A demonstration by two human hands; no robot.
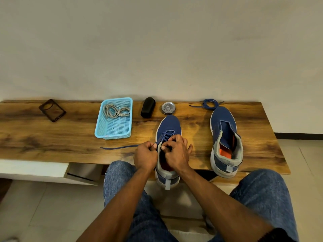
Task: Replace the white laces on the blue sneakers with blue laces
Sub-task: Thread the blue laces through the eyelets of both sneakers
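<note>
Nearest the camera, two bare forearms reach over denim-clad knees to the near edge of the table (52, 142). The left hand (146, 157) has its grip curled shut on the blue lace (120, 147), whose loose end trails off toward 9 o'clock across the wood. The right hand (176, 152) pinches the same lace at the eyelets with bent fingers. Both work on the near sneaker (168, 125), blue mesh with a grey collar and white sole, its heel hanging off the table edge; blue lace already crosses its lower eyelets. Its tongue and upper eyelets are hidden behind the hands. There are two sneakers: the second sneaker (225, 135), at 3 o'clock, stands unlaced, showing an orange insole. There are two blue laces: the spare lace (209, 103) lies coiled just beyond its toe. At 10 o'clock a light blue basket (104, 133) holds the white laces (116, 110), tangled so their count is unclear. Beyond sit one black case (148, 107), one round tin (168, 108) and, far toward 9 o'clock, one dark phone (52, 110).
</note>
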